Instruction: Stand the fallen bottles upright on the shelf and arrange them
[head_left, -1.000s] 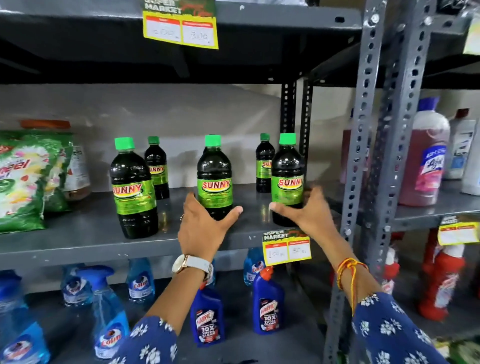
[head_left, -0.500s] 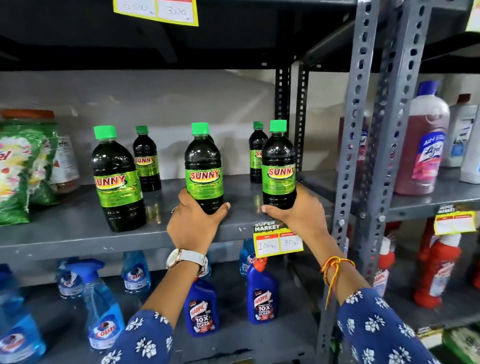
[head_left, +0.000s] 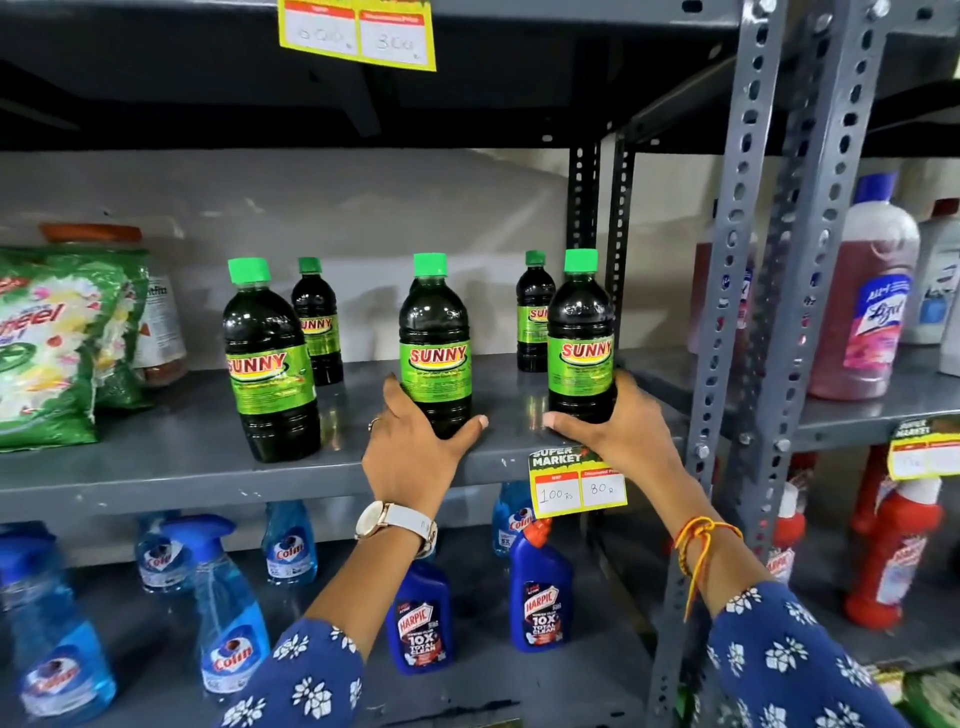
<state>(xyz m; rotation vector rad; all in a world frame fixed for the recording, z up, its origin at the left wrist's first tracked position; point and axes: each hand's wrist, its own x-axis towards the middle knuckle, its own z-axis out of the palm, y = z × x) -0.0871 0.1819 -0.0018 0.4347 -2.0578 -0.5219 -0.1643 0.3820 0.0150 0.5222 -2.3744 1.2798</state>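
The grey metal shelf (head_left: 171, 467) is carrying five upright dark green-capped bottles: three large ones (head_left: 270, 364) (head_left: 435, 353) (head_left: 581, 338) standing towards its front edge, two smaller ones (head_left: 316, 322) (head_left: 532, 317) standing nearer its back edge. A green detergent packet (head_left: 47, 348) is sitting at its left end.
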